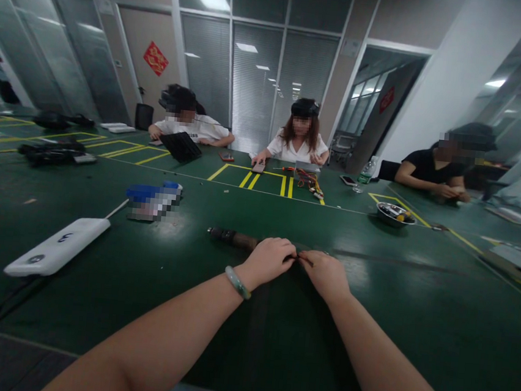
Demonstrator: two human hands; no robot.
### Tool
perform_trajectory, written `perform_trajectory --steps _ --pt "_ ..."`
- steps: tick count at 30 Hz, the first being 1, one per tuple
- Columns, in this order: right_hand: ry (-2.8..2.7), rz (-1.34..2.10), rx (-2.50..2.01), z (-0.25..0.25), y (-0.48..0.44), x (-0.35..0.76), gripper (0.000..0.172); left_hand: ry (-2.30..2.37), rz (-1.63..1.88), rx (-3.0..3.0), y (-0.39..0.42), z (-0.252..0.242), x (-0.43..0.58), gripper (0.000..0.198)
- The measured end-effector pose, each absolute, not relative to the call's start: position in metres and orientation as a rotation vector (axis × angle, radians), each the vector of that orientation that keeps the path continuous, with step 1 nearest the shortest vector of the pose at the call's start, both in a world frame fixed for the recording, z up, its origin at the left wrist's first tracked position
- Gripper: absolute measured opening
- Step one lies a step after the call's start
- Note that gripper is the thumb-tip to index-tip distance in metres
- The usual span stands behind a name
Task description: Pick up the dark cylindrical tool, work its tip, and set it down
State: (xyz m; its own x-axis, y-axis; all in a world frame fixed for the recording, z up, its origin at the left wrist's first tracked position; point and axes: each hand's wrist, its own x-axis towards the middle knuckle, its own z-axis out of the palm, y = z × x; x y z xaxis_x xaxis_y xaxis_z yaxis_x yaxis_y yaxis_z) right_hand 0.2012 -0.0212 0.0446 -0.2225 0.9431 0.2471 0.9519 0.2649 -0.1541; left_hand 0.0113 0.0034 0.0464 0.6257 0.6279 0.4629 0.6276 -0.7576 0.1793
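My left hand (269, 259) is curled shut over a dark, rod-like object (233, 238) that lies on the green table (415, 309), its ribbed end sticking out to the left. A pale green bangle (237, 282) sits on that wrist. My right hand (325, 272) is closed in a pinch right beside the left, fingertips meeting it at a small dark part I cannot make out. A thin dark line runs on rightward along the table from my right hand.
A white flat device (58, 249) with a cable lies at the left. A blue-capped item (153, 200) sits behind it. A metal bowl (393, 214) stands at the right. Three people sit across the table with phones, wires (308, 180) and a bottle (368, 171).
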Motion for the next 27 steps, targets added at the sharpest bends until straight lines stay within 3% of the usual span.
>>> perform_trajectory --steps 8,19,27 --pt "-2.263 0.111 -1.646 0.046 -0.015 0.204 0.014 1.081 0.82 2.819 0.004 0.045 0.011 0.008" --pt "-2.261 0.031 -1.694 0.042 -0.007 0.208 0.012 0.933 0.931 2.843 -0.003 0.056 0.004 0.032" --pt "-1.98 -0.006 -2.129 0.037 -0.018 0.342 0.015 0.89 0.902 2.814 -0.003 0.057 -0.004 0.038"
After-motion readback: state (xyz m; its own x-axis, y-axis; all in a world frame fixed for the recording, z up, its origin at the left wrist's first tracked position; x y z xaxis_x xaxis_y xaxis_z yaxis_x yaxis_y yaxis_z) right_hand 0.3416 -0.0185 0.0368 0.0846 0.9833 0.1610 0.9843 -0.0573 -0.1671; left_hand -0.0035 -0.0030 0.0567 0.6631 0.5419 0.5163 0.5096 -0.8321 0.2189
